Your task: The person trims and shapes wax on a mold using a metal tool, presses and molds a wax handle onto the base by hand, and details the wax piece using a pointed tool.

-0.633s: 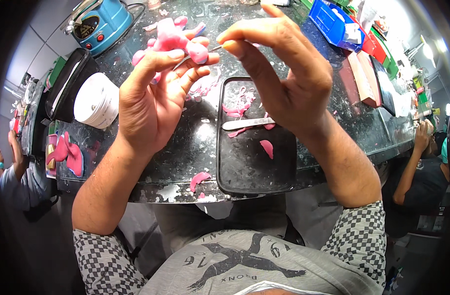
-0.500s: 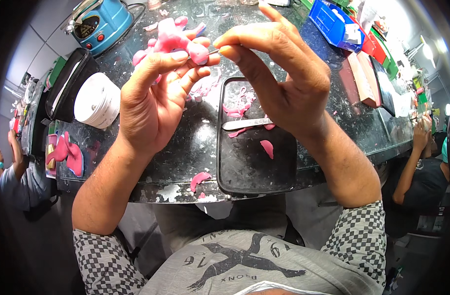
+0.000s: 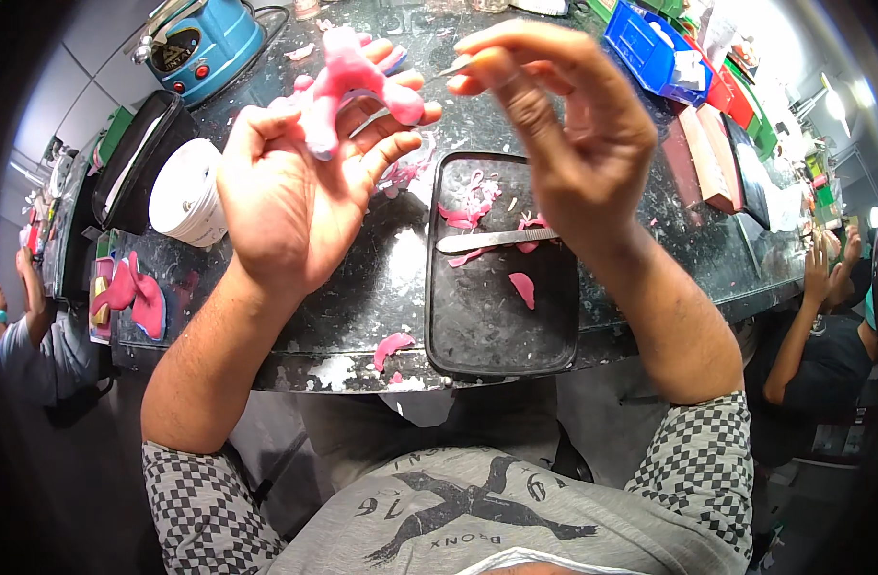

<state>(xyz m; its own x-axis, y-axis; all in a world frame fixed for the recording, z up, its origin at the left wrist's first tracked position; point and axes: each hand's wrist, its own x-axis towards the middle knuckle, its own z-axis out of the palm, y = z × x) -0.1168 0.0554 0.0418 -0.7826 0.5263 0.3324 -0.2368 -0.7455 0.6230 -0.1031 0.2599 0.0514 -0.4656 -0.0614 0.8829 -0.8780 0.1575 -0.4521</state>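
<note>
A lumpy pink wax-like piece with several rounded branches rests in my left hand. The palm faces up, with the thumb and fingers loosely around the piece. To the right of it, my right hand pinches a thin, pointed metal tip; the fingers hide the rest of that tool. The tip stands apart from the pink piece. Below my right hand is a black tray. A flat metal scalpel handle lies across it, among pink shavings and a curved pink scrap.
On the left stand a white tub, a black case and a blue machine. Pink sheets lie near the left edge. A blue bin and a pinkish box are at right. Other people work on both sides.
My left hand has opened a little and turned palm up, tilting the pink piece. My right hand has drawn away to the right, taking the metal tip off the piece.
</note>
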